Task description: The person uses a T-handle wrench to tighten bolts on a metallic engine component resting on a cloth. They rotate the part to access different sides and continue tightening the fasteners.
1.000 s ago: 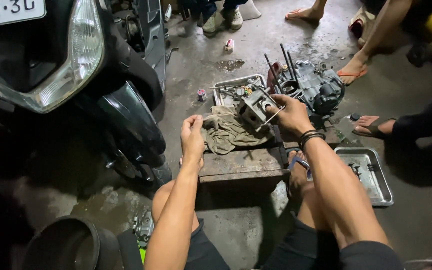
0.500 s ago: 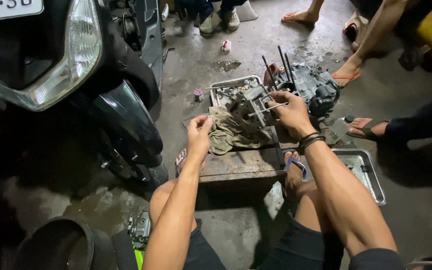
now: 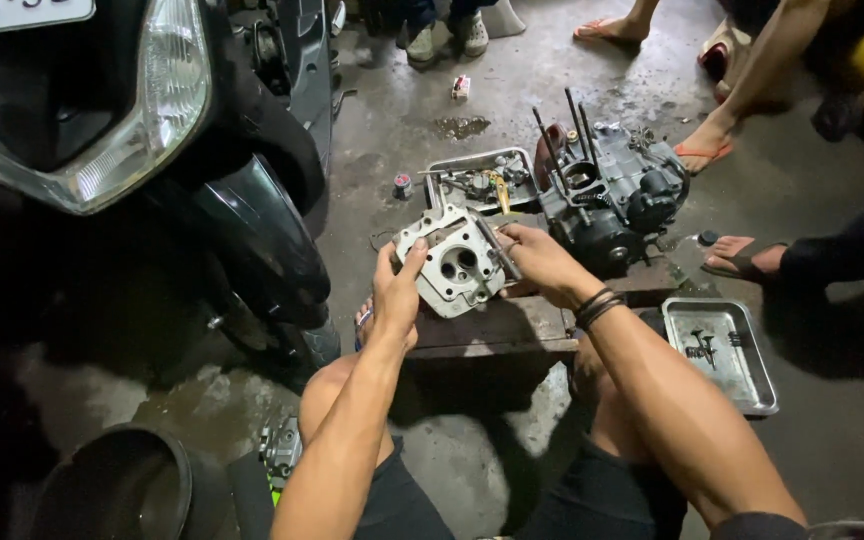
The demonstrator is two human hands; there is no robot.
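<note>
Both hands hold a grey metal cylinder head (image 3: 455, 263) up above a low wooden block (image 3: 492, 332), its underside with the round chamber turned to the camera. My left hand (image 3: 395, 292) grips its left edge. My right hand (image 3: 542, 262) grips its right edge, with black bands on the wrist. Just behind stands a dark engine block (image 3: 614, 198) with long studs sticking up.
A black scooter (image 3: 142, 150) fills the left side. A metal tray (image 3: 479, 180) of small parts lies behind the cylinder head; another tray (image 3: 722, 355) sits on the floor at right. A black tyre (image 3: 117, 485) is at bottom left. Other people's feet (image 3: 712, 150) surround the engine.
The cylinder head has been lifted off the rag on the block and turned underside-up. My left hand moved from the rag to the part's left edge.
</note>
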